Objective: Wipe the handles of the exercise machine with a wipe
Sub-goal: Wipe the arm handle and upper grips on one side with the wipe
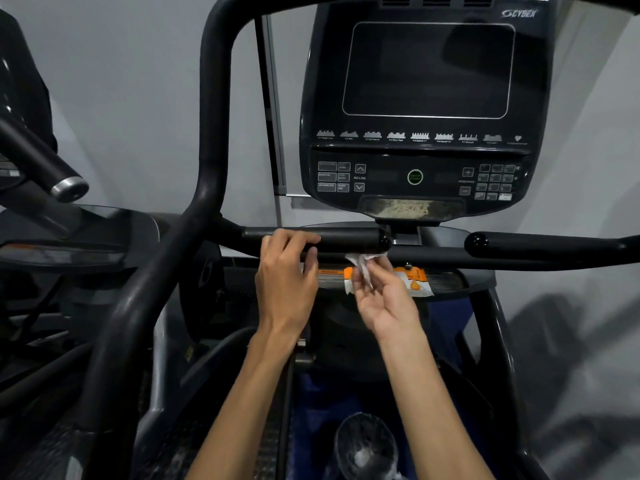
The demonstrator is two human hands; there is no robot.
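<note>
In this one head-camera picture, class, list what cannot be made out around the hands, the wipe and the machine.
- Orange packet, head view: its print is blurred, and the right hand and wipe cover its left part.
- Left handle: the left hand hides the stretch it grips.
- Right handle: cut off by the right edge.
- Console: button labels mostly too small to read.
</note>
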